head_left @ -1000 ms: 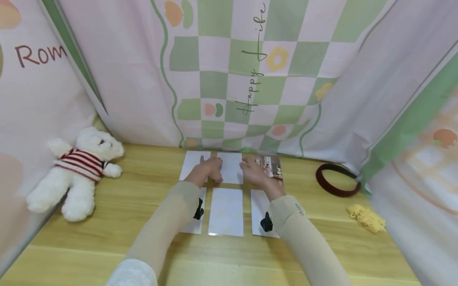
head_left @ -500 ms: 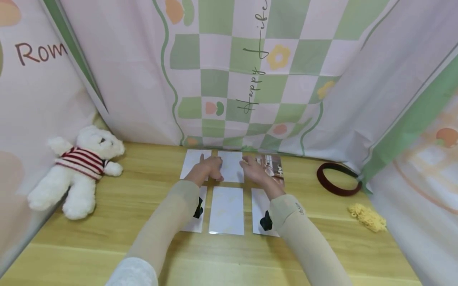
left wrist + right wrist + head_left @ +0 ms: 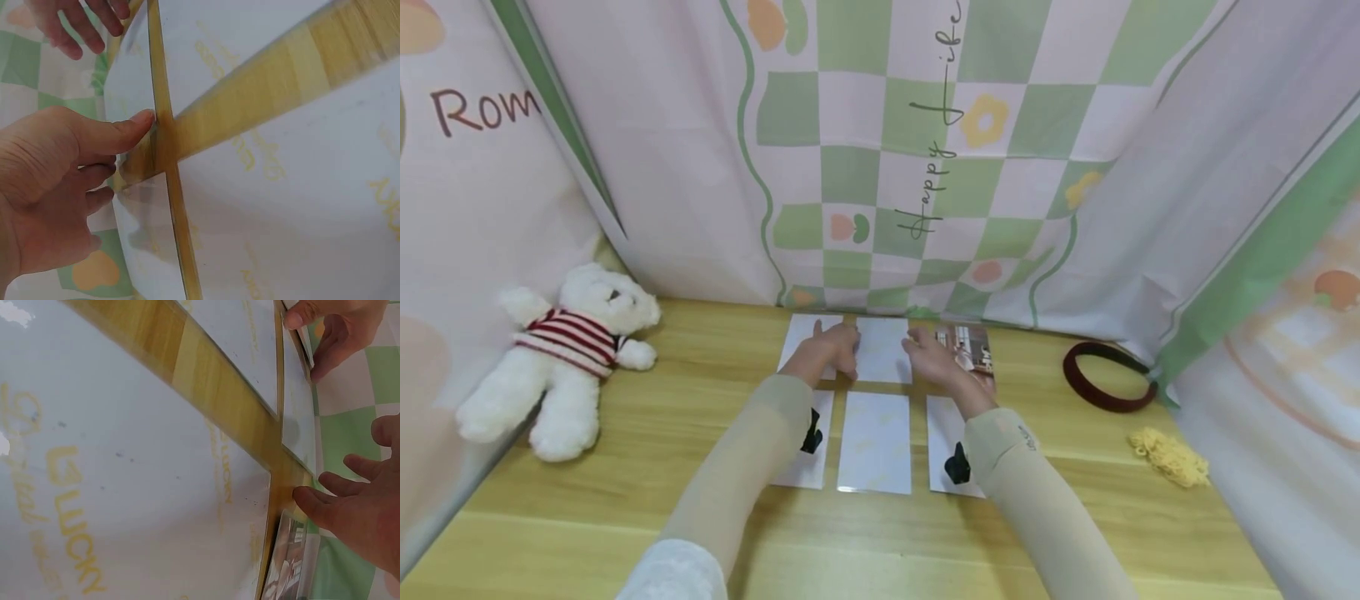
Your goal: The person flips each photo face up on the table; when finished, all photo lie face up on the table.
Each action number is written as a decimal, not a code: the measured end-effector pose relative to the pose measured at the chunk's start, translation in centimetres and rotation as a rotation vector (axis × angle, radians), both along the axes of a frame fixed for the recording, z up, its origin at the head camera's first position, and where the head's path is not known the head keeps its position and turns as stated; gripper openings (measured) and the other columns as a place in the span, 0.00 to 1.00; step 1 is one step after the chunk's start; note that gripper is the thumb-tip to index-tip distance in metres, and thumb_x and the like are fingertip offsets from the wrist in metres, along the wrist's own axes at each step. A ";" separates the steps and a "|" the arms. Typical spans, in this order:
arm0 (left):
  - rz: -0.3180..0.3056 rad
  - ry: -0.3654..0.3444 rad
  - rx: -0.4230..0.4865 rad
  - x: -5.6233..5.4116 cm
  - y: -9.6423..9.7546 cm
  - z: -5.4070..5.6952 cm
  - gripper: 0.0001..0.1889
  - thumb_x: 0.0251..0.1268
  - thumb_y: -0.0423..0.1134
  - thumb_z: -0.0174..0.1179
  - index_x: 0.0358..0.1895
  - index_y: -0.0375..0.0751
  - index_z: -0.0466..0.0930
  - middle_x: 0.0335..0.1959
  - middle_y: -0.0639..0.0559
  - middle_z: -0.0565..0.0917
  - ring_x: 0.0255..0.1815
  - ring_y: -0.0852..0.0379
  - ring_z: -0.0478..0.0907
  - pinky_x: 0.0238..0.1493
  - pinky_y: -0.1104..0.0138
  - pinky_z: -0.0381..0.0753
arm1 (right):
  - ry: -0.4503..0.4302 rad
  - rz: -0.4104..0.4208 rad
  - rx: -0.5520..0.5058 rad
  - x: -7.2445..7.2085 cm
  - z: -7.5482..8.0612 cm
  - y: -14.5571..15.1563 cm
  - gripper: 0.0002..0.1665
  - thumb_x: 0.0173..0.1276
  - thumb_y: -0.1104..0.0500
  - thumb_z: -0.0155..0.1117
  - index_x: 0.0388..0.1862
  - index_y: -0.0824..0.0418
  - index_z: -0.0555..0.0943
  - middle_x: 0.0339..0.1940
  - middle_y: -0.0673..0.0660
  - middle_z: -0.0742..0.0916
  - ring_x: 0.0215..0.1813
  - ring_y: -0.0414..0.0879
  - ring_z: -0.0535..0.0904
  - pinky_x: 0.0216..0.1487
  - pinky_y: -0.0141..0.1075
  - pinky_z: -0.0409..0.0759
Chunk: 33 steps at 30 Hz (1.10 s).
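Photo prints lie in two rows of three on the wooden table. Five show white backs, with yellow LUCKY lettering in the right wrist view; the back-right photo (image 3: 973, 346) is picture side up, partly under the right hand. My left hand (image 3: 835, 348) is over the gap between the back-left print (image 3: 795, 340) and back-middle print (image 3: 882, 354), thumb out and other fingers loosely bent (image 3: 56, 187). Between the back-middle print and the photo is my right hand (image 3: 934, 358), fingers relaxed (image 3: 356, 500). I see nothing gripped in either hand.
A white teddy bear (image 3: 576, 358) in a striped top lies at the left. On the right are a dark red headband (image 3: 1108, 392) and a bundle of yellow yarn (image 3: 1168, 457). A checked curtain (image 3: 917, 183) hangs along the table's back edge.
My left hand has shifted slightly left, away from the back-middle print. My right hand stays in about the same place, and the prints look unmoved.
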<state>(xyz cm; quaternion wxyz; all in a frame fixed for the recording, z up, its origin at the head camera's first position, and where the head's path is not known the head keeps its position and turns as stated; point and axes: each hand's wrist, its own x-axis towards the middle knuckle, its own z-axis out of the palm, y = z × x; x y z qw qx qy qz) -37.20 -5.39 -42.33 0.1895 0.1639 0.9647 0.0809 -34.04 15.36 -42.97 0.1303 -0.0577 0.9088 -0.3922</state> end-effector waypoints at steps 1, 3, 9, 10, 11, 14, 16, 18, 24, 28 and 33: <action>0.004 -0.005 0.004 0.0 -0.1 0.0 0.36 0.65 0.46 0.72 0.74 0.42 0.70 0.84 0.46 0.63 0.88 0.43 0.52 0.87 0.36 0.35 | -0.001 0.001 -0.002 0.0 0.0 0.0 0.38 0.86 0.44 0.36 0.84 0.65 0.53 0.85 0.68 0.60 0.86 0.66 0.56 0.87 0.60 0.54; 0.010 -0.012 0.017 -0.1 -0.3 -0.1 0.34 0.65 0.45 0.71 0.72 0.41 0.72 0.83 0.45 0.64 0.88 0.44 0.51 0.87 0.36 0.34 | 0.000 0.000 -0.004 0.0 0.1 -0.1 0.38 0.86 0.45 0.36 0.84 0.65 0.53 0.85 0.68 0.60 0.85 0.66 0.56 0.87 0.60 0.54; 0.023 -0.014 0.031 0.0 -0.5 -0.3 0.39 0.66 0.46 0.71 0.78 0.43 0.66 0.85 0.47 0.61 0.89 0.45 0.48 0.88 0.37 0.33 | 0.020 0.003 -0.019 -0.1 0.1 -0.5 0.38 0.86 0.46 0.36 0.83 0.68 0.53 0.84 0.70 0.61 0.85 0.67 0.57 0.87 0.60 0.54; 0.024 -0.012 0.027 0.0 -0.5 -0.3 0.40 0.66 0.46 0.71 0.78 0.43 0.65 0.85 0.47 0.62 0.89 0.45 0.48 0.88 0.37 0.33 | 0.018 0.000 -0.025 -0.1 0.1 -0.5 0.38 0.86 0.46 0.36 0.83 0.68 0.53 0.84 0.70 0.62 0.85 0.67 0.58 0.87 0.60 0.55; 0.024 -0.011 0.022 0.0 -0.6 -0.3 0.40 0.66 0.46 0.71 0.79 0.43 0.65 0.85 0.47 0.62 0.89 0.45 0.48 0.88 0.38 0.33 | 0.008 -0.006 -0.044 -0.1 0.1 -0.6 0.38 0.86 0.46 0.36 0.83 0.67 0.53 0.84 0.70 0.62 0.85 0.67 0.58 0.87 0.60 0.55; 0.020 -0.009 0.015 0.0 -0.6 -0.3 0.38 0.67 0.47 0.71 0.78 0.44 0.67 0.85 0.48 0.61 0.89 0.45 0.47 0.88 0.38 0.33 | -0.036 -0.061 -0.107 -0.3 0.4 -0.6 0.37 0.86 0.45 0.37 0.84 0.63 0.54 0.84 0.67 0.63 0.85 0.66 0.57 0.87 0.61 0.53; 0.015 -0.008 0.019 0.0 -0.6 -0.2 0.36 0.67 0.47 0.70 0.76 0.44 0.69 0.85 0.49 0.60 0.89 0.46 0.47 0.88 0.38 0.33 | -0.076 -0.112 -0.210 -0.5 0.5 -0.7 0.35 0.86 0.47 0.37 0.84 0.62 0.55 0.84 0.67 0.64 0.85 0.66 0.58 0.87 0.61 0.55; 0.010 -0.005 0.019 0.0 -0.6 -0.1 0.33 0.67 0.48 0.70 0.73 0.44 0.72 0.86 0.50 0.59 0.89 0.46 0.47 0.88 0.38 0.33 | -0.106 -0.166 -0.326 -0.8 0.7 -0.7 0.34 0.86 0.50 0.39 0.84 0.63 0.56 0.84 0.67 0.64 0.84 0.66 0.59 0.86 0.59 0.59; 0.010 0.012 0.004 0.0 -0.7 0.1 0.32 0.67 0.48 0.70 0.72 0.45 0.73 0.85 0.50 0.61 0.89 0.46 0.48 0.88 0.39 0.35 | -0.163 -0.235 -0.562 -1.3 1.0 -0.8 0.33 0.85 0.56 0.43 0.83 0.68 0.54 0.85 0.71 0.58 0.84 0.68 0.59 0.84 0.55 0.65; 0.003 0.014 0.015 0.1 -0.8 0.0 0.32 0.68 0.48 0.70 0.72 0.43 0.73 0.85 0.48 0.60 0.89 0.46 0.47 0.89 0.40 0.33 | -0.188 -0.230 -0.596 -1.3 0.9 -0.6 0.36 0.85 0.55 0.43 0.84 0.67 0.50 0.86 0.70 0.56 0.84 0.68 0.57 0.84 0.56 0.65; 0.004 0.001 0.017 0.0 -0.5 -0.7 0.34 0.67 0.47 0.69 0.74 0.43 0.71 0.86 0.48 0.58 0.90 0.46 0.45 0.89 0.41 0.30 | -0.231 -0.251 -0.607 -1.0 0.7 0.2 0.38 0.86 0.53 0.41 0.86 0.62 0.45 0.86 0.67 0.58 0.85 0.64 0.60 0.84 0.54 0.66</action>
